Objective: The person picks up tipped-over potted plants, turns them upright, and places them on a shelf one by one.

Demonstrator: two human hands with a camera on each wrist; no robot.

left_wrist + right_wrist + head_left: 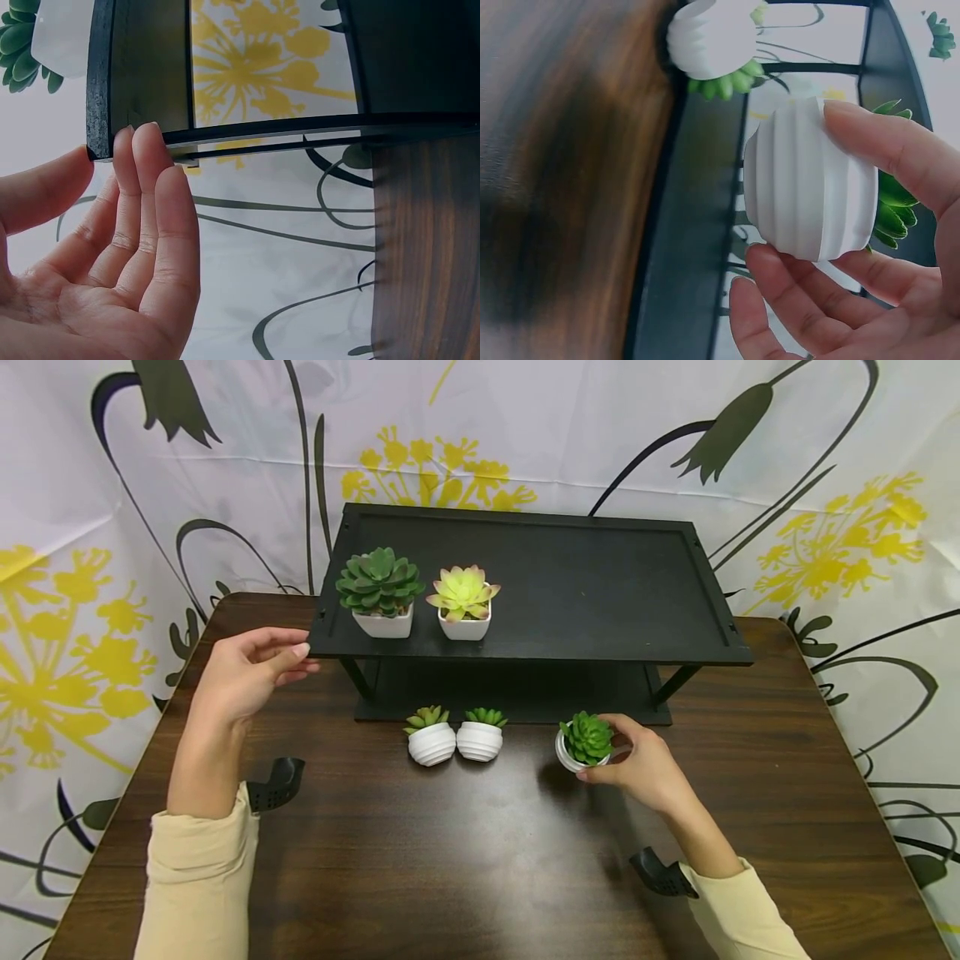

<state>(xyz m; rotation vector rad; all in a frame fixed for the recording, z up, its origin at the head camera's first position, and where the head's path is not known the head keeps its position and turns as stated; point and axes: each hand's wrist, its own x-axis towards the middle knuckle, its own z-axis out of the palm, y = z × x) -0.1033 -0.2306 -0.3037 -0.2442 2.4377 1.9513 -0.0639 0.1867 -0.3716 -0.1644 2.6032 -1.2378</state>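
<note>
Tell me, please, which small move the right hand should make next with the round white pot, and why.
Probably lift it slightly. The right hand already grips the round ribbed white pot with the green succulent, tilted on the dark wooden table. The black shelf's top holds only two square white pots at its left, so room is free. The left hand touches the shelf's left edge, perhaps steadying it.

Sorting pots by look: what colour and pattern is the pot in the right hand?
White, with ribs: the pot shows best in the right wrist view.
</note>
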